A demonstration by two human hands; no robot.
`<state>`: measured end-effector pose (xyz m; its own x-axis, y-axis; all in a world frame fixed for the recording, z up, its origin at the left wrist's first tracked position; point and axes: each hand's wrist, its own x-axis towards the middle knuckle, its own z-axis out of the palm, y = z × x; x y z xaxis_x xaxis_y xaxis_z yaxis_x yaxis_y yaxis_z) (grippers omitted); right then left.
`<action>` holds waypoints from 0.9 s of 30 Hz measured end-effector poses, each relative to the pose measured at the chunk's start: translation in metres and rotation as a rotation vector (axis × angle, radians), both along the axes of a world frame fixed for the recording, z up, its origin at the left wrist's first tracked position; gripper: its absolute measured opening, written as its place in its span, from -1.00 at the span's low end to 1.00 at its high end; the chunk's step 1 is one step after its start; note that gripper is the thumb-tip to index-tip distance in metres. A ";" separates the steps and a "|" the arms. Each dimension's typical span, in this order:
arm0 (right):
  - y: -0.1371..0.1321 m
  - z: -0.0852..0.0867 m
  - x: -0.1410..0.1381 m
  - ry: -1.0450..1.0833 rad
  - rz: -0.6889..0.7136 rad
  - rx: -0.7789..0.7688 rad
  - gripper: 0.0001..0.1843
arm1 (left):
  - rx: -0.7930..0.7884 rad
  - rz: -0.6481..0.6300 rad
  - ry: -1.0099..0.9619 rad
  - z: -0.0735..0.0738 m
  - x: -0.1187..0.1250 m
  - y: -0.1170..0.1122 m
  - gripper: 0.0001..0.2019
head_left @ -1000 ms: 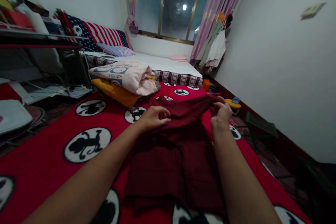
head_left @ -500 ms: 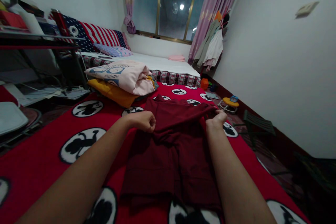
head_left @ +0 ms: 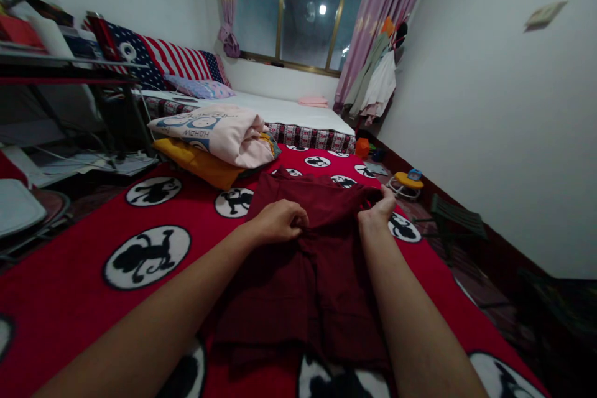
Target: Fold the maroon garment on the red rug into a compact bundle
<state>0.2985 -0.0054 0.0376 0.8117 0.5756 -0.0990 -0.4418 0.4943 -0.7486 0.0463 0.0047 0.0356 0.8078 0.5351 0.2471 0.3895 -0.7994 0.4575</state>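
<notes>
Dark maroon shorts [head_left: 280,305] lie spread on a red blanket [head_left: 84,242] with white circles and black figures. My right hand [head_left: 377,206] is closed on the upper right corner of the shorts, at the waistband, and lifts it slightly. Over the middle of the shorts, just below the waistband, is my left hand [head_left: 282,221]. Its fingers are curled inward, and whether cloth is pinched in them is hidden. Both forearms reach in from the bottom and cover part of the shorts' sides.
Folded clothes, a pale pink top [head_left: 233,137] over a mustard garment [head_left: 200,161], are stacked at the back left of the blanket. Beyond stands a bed [head_left: 280,109]. A cluttered desk [head_left: 69,71] is left; a yellow stool [head_left: 407,181] and a dark folding stool [head_left: 454,217] stand right.
My left hand has moved right, from the left edge of the shorts to their middle. My right hand keeps hold of the corner and has shifted slightly left.
</notes>
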 end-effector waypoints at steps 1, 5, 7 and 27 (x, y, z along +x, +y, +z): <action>0.000 0.003 -0.003 0.037 -0.008 -0.001 -0.87 | -0.050 0.006 -0.030 0.005 -0.006 0.004 -0.76; 0.006 0.010 -0.014 0.045 -0.009 -0.012 -0.79 | -0.255 0.021 -0.059 0.038 -0.042 0.020 -0.81; 0.009 0.008 -0.017 0.003 -0.046 -0.029 -0.72 | -0.353 0.001 -0.003 0.051 -0.054 0.023 -0.86; 0.017 -0.022 -0.003 -0.012 -0.107 -0.129 -0.67 | 0.127 0.586 -0.144 -0.041 0.008 0.071 -0.38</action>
<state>0.2953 0.0119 0.0158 0.8690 0.4694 -0.1564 -0.3827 0.4375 -0.8137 0.0545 0.0757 -0.0055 0.3420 0.8394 0.4225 0.7222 -0.5224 0.4533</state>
